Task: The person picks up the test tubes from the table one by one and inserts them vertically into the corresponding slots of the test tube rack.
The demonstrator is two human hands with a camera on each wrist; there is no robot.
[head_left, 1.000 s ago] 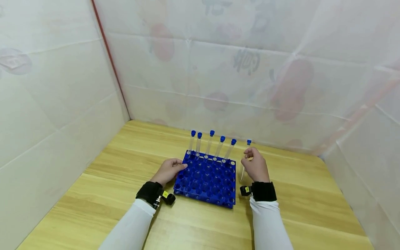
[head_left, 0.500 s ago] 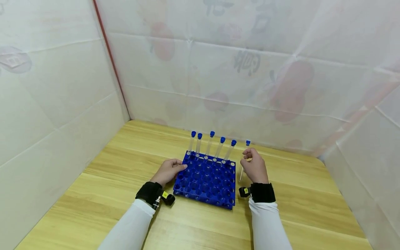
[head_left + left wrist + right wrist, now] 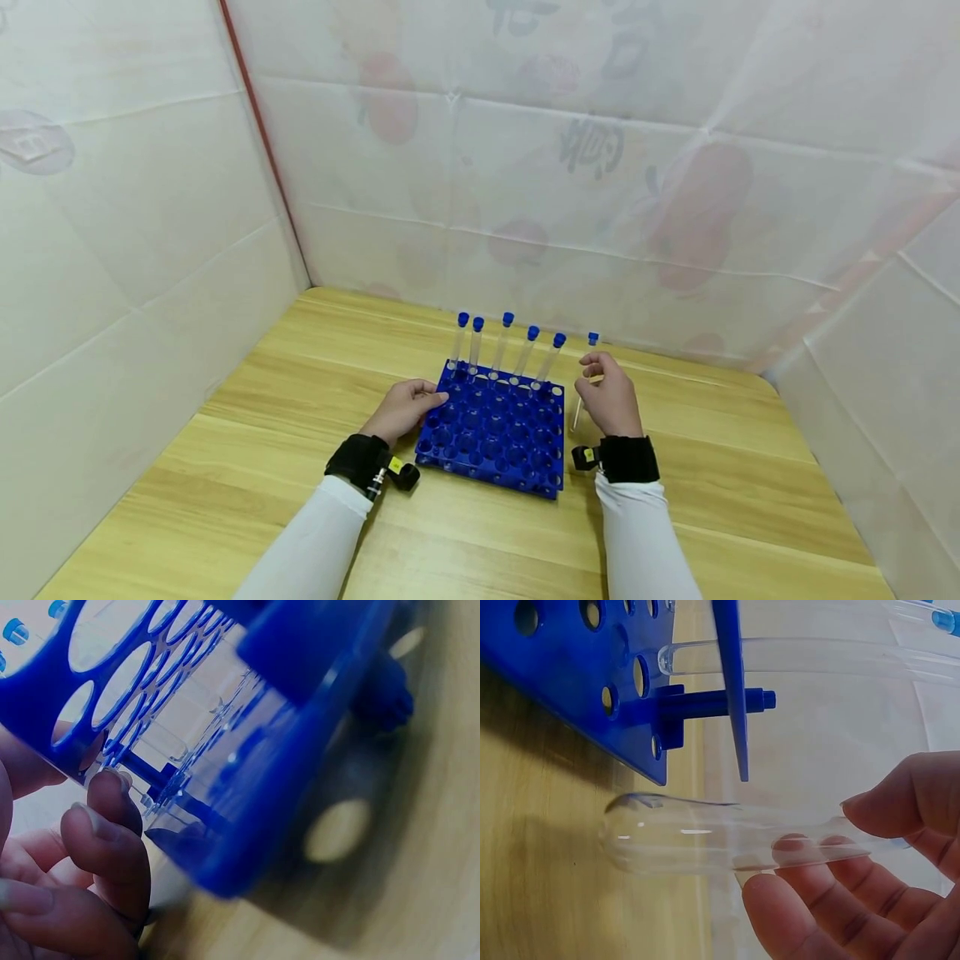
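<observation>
A clear test tube with a blue cap is being held upright-ish, slightly tilted, just to the right of a blue rack. The right hand is pinching it, with fingers curling around the glass; the right wrist view is showing the tube's rounded bottom hanging just beside the rack's edge, close above the bench, and it is not possible to tell whether it is touching the wood.

The rack is sitting on the wooden bench, near the middle. Five more capped tubes are standing in its far row, leaning a little in different directions.

The left hand is resting against the rack's left side, its fingers bending around the edge of the blue frame and holding it steady.

Both arms are wearing white sleeves and black wrist straps carrying small cameras.

White, faintly printed sheeting is walling in the bench on the left, back and right.
</observation>
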